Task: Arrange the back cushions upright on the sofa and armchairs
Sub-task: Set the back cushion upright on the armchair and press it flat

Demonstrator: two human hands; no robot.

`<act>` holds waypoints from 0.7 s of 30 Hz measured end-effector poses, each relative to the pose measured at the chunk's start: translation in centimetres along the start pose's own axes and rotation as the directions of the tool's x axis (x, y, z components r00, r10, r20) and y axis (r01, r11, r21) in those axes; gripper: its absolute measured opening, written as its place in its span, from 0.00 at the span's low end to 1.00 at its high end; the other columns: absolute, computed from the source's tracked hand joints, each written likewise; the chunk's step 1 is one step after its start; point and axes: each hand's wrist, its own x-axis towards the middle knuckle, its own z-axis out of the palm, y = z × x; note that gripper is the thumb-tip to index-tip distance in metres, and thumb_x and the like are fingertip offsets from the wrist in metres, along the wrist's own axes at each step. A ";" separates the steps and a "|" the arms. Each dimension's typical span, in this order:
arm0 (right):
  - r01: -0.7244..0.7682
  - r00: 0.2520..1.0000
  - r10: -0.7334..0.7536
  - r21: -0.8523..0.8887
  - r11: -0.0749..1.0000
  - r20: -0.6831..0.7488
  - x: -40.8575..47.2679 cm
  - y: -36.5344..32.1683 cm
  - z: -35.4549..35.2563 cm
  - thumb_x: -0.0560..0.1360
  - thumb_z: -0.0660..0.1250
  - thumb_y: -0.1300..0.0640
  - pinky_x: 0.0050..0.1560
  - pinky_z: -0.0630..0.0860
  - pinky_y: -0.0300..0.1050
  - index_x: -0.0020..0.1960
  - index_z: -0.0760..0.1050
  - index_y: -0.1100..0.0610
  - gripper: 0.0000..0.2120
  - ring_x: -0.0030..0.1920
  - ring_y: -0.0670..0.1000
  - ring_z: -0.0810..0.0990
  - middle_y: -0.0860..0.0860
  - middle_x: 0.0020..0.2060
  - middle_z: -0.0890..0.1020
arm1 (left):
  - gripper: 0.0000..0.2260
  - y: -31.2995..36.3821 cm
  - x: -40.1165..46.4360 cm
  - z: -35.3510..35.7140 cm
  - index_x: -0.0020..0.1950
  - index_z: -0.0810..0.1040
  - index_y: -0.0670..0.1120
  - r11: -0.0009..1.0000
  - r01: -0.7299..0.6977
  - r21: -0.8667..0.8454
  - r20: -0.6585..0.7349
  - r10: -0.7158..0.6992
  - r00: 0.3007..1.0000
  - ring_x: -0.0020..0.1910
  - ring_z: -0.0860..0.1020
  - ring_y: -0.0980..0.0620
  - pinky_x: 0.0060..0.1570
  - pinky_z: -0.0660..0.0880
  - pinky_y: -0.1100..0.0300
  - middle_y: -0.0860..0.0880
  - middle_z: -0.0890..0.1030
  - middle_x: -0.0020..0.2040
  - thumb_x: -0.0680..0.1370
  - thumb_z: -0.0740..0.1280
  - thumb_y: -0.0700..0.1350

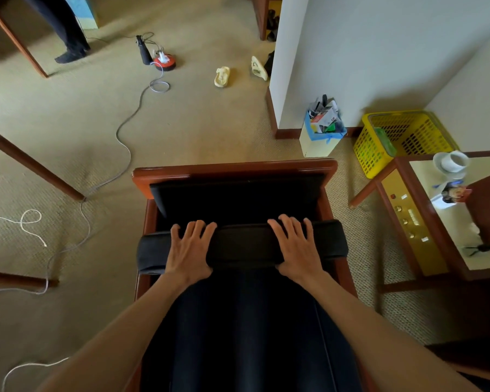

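A dark back cushion (244, 247) stands across the armchair (232, 168), which has a reddish wooden frame. Its thick top edge faces me and its face drops toward the bottom of the view. My left hand (191, 248) grips that top edge left of centre, fingers over the far side and thumb on the near side. My right hand (296, 247) grips it the same way right of centre. Beyond the edge, another black cushion (238, 193) lies inside the frame.
A wooden side table (408, 222) with a cup and saucer (451, 162) stands on the right, beside a yellow basket (402, 140) and a box of clutter (323, 131). Cables (125, 142), slippers (222, 76), another person's legs (65, 38) and table legs (34, 171) occupy the carpet.
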 end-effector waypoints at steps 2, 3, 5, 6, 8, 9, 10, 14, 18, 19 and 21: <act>-0.079 0.997 0.079 0.011 0.997 -0.010 0.8 -0.2 0.1 0.62 0.80 0.52 0.73 0.45 0.70 0.79 0.52 0.54 0.54 0.78 0.61 0.54 0.59 0.76 0.58 | 0.50 -0.6 1.0 -0.3 0.75 0.63 0.48 1.000 0.027 0.011 -0.001 -0.027 1.000 0.69 0.67 0.43 0.68 0.58 0.35 0.45 0.70 0.68 0.56 0.79 0.58; -0.118 0.993 0.118 0.019 0.993 -0.022 1.0 -0.2 0.2 0.66 0.77 0.54 0.71 0.42 0.71 0.80 0.49 0.53 0.52 0.79 0.61 0.49 0.60 0.78 0.54 | 0.51 -0.8 1.3 -0.4 0.77 0.61 0.49 0.999 0.048 0.013 -0.016 -0.048 0.999 0.72 0.65 0.43 0.70 0.55 0.34 0.44 0.68 0.71 0.59 0.79 0.57; -0.174 0.983 0.175 0.020 0.984 -0.047 1.5 0.1 0.6 0.72 0.73 0.56 0.71 0.42 0.71 0.81 0.46 0.51 0.48 0.80 0.59 0.45 0.58 0.80 0.50 | 0.49 -1.1 1.7 -0.5 0.78 0.60 0.49 0.995 0.101 -0.001 -0.050 -0.101 0.994 0.74 0.63 0.42 0.70 0.54 0.33 0.44 0.67 0.73 0.62 0.80 0.55; -0.187 0.981 0.188 0.023 0.982 -0.050 1.7 0.3 0.7 0.73 0.72 0.55 0.71 0.42 0.71 0.81 0.45 0.51 0.47 0.80 0.58 0.44 0.57 0.80 0.49 | 0.48 -1.2 1.6 -0.3 0.78 0.61 0.48 0.992 0.126 -0.018 -0.066 -0.127 0.990 0.74 0.64 0.42 0.70 0.55 0.32 0.43 0.67 0.74 0.62 0.80 0.54; -0.184 0.982 0.186 0.042 0.982 -0.035 2.5 0.7 0.6 0.75 0.69 0.54 0.72 0.41 0.71 0.81 0.42 0.49 0.45 0.80 0.57 0.43 0.56 0.80 0.47 | 0.45 -1.5 1.3 0.4 0.77 0.62 0.48 0.987 0.154 -0.049 -0.091 -0.158 0.983 0.74 0.65 0.41 0.69 0.57 0.31 0.43 0.68 0.74 0.65 0.79 0.54; -0.180 0.983 0.182 0.047 0.982 -0.024 3.0 0.8 0.5 0.77 0.68 0.53 0.72 0.39 0.70 0.80 0.40 0.48 0.44 0.80 0.57 0.41 0.55 0.80 0.45 | 0.44 -1.7 1.2 0.7 0.78 0.62 0.48 0.986 0.155 -0.057 -0.096 -0.160 0.982 0.74 0.64 0.41 0.69 0.57 0.31 0.43 0.67 0.75 0.66 0.78 0.54; -0.179 0.984 0.180 0.050 0.983 -0.011 3.6 0.9 0.4 0.78 0.66 0.52 0.72 0.38 0.69 0.79 0.37 0.47 0.43 0.79 0.56 0.39 0.54 0.80 0.43 | 0.43 -1.9 1.2 0.9 0.78 0.60 0.48 0.987 0.149 -0.061 -0.096 -0.154 0.983 0.75 0.63 0.41 0.69 0.57 0.31 0.44 0.65 0.76 0.68 0.76 0.55; -0.205 0.979 0.204 0.071 0.976 0.016 5.7 1.6 -0.2 0.80 0.62 0.51 0.73 0.37 0.68 0.79 0.35 0.46 0.40 0.79 0.54 0.37 0.51 0.80 0.40 | 0.41 -3.2 3.0 1.0 0.79 0.55 0.50 0.992 0.093 -0.086 -0.090 -0.101 0.991 0.77 0.58 0.41 0.69 0.59 0.32 0.45 0.60 0.79 0.72 0.74 0.54; -0.264 0.964 0.264 0.086 0.961 0.012 5.6 2.4 0.2 0.80 0.62 0.50 0.74 0.41 0.68 0.80 0.38 0.45 0.39 0.80 0.54 0.41 0.51 0.80 0.43 | 0.39 -3.8 5.4 0.3 0.80 0.51 0.54 0.998 0.007 -0.068 -0.058 -0.011 0.998 0.78 0.54 0.42 0.71 0.56 0.34 0.48 0.56 0.80 0.75 0.70 0.55; -0.273 0.962 0.272 0.084 0.958 0.025 5.8 2.5 0.2 0.80 0.61 0.50 0.74 0.41 0.68 0.79 0.37 0.45 0.39 0.80 0.54 0.40 0.51 0.80 0.43 | 0.38 -3.9 5.7 0.4 0.80 0.50 0.55 0.998 -0.002 -0.069 -0.053 -0.002 0.999 0.78 0.54 0.43 0.71 0.55 0.34 0.49 0.56 0.80 0.76 0.69 0.55; -0.272 0.961 0.268 0.077 0.959 0.062 6.9 2.3 -0.4 0.80 0.61 0.49 0.74 0.40 0.70 0.79 0.35 0.45 0.40 0.79 0.55 0.37 0.52 0.80 0.40 | 0.36 -4.6 5.9 0.7 0.79 0.50 0.56 0.996 -0.007 -0.092 -0.062 0.001 0.998 0.78 0.54 0.43 0.72 0.56 0.35 0.49 0.56 0.79 0.77 0.68 0.55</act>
